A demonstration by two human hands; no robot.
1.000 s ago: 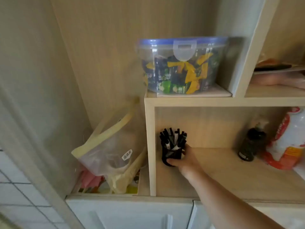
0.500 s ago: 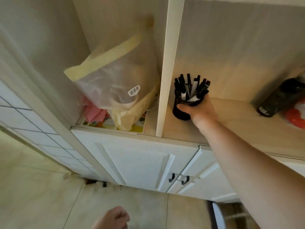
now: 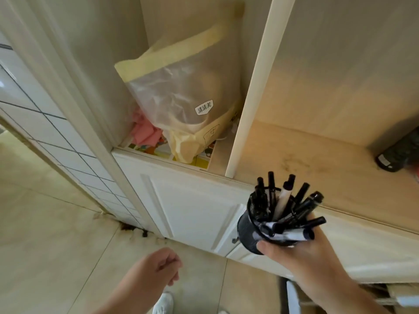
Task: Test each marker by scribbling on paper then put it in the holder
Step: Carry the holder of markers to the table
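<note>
Shelf: bare near its front edge.
Right hand: clasps the holder, in mid-air clear of the shelf's front edge, likely for carrying.
Left hand: loosely curled, holds nothing.
Markers: bunched upright inside the holder.

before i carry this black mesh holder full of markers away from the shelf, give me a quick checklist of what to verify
1. Grip on the black mesh cup holder: right hand curls round its lower side, thumb on the front. Ok.
2. Holder upright: it tilts away from the hand. Not ok.
3. Black and white markers seated: several fan out over the rim and one lies nearly flat across the top. Not ok, may slip out.
4. Clear of the pale wooden shelf: holder is lifted off it, in front of the white cabinet door. Ok.
5. Left hand free to help: loosely curled, holding nothing. Ok.
6. Paper for scribbling: none in view. Cannot tell.
</note>
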